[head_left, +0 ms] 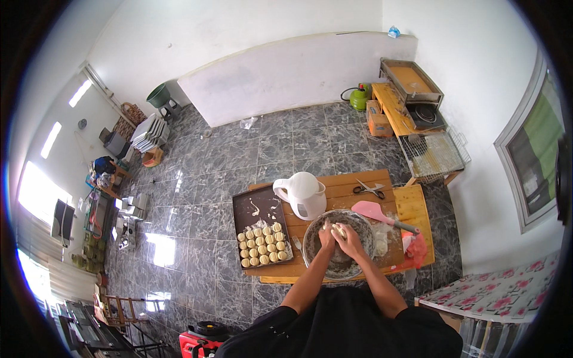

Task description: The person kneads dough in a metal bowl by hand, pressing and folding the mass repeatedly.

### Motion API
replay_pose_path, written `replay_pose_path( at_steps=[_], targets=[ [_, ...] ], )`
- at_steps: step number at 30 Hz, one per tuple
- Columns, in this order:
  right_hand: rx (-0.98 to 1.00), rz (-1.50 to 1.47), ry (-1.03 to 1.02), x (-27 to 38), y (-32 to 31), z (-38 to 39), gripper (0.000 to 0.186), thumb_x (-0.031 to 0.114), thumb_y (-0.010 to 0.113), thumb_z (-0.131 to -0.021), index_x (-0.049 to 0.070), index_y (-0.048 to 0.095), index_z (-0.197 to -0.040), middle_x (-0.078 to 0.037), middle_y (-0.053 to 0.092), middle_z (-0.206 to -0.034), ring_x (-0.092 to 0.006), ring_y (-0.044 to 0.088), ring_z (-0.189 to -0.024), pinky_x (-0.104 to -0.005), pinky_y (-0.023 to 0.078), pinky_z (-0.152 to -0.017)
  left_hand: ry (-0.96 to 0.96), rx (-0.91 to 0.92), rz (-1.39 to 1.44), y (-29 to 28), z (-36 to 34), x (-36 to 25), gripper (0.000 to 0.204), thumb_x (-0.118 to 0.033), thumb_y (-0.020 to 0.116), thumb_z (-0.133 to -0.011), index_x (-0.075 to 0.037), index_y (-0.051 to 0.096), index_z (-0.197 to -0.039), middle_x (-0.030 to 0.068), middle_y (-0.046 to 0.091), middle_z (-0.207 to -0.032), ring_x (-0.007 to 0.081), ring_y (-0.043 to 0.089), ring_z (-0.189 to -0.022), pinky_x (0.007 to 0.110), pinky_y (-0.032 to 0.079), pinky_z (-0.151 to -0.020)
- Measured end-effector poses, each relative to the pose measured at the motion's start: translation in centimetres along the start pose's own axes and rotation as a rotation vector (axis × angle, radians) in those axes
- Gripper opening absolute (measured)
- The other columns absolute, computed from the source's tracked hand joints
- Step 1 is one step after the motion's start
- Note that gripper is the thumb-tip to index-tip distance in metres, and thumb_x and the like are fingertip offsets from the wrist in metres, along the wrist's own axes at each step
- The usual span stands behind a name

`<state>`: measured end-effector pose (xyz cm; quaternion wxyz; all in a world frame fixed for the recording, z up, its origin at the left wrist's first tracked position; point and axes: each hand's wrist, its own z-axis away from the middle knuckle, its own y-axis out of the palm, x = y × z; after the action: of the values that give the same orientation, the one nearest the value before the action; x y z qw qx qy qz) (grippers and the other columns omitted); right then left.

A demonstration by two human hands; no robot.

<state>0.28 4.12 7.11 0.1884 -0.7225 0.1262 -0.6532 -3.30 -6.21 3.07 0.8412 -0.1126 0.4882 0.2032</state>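
Note:
Both of my hands meet over a wide metal mixing bowl [306,249] whose inside is smeared with flour or dough. My left hand [326,237] and my right hand [348,243] are closed together around a small lump of pale dough [339,230], partly hidden by the fingers. Left of the bowl lies a dark baking tray [243,210]; its near part holds several rows of round, ridged dough balls [261,241], and scraps of dough stick to its far part. Between tray and bowl rests a fork [296,243].
A white pitcher [308,200] stands just beyond the bowl. Scissors [370,190], a pink spatula [371,210], spilled flour [382,238] and a red plastic bag [416,249] lie on the wooden table [346,181]. A wire rack [434,154] and green gas cylinder [359,99] stand farther off.

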Motion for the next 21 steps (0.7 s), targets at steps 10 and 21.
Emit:
replay_pose_path(
  at_steps=[10,21],
  targets=[
    [-0.057,-0.249,0.073,-1.4,0.7,0.6,0.068,0.051,0.034,-0.099,0.000,0.035,-0.143,-0.023,0.041,-0.142,-0.0360,0.040,-0.132,-0.0384,0.033,-0.109,-0.179,0.800,0.322,-2.5,0.6,1.6,0.076,-0.059,0.028,-0.098,-0.003,0.018,-0.149,0.0140,0.032,-0.147,0.0292,0.042,-0.129,0.040,0.038,-0.104],
    [-0.282,-0.117,0.282,1.9,-1.2,0.9,0.050,0.038,0.057,-0.095,-0.002,0.064,-0.066,-0.007,0.058,-0.054,-0.0151,0.060,-0.055,-0.0344,0.046,-0.053,0.039,0.312,-0.086,-6.3,4.8,-5.1,0.067,-0.044,0.043,-0.100,-0.006,0.021,-0.150,0.0147,0.056,-0.124,0.0261,0.054,-0.114,0.041,0.048,-0.092]
  ],
)
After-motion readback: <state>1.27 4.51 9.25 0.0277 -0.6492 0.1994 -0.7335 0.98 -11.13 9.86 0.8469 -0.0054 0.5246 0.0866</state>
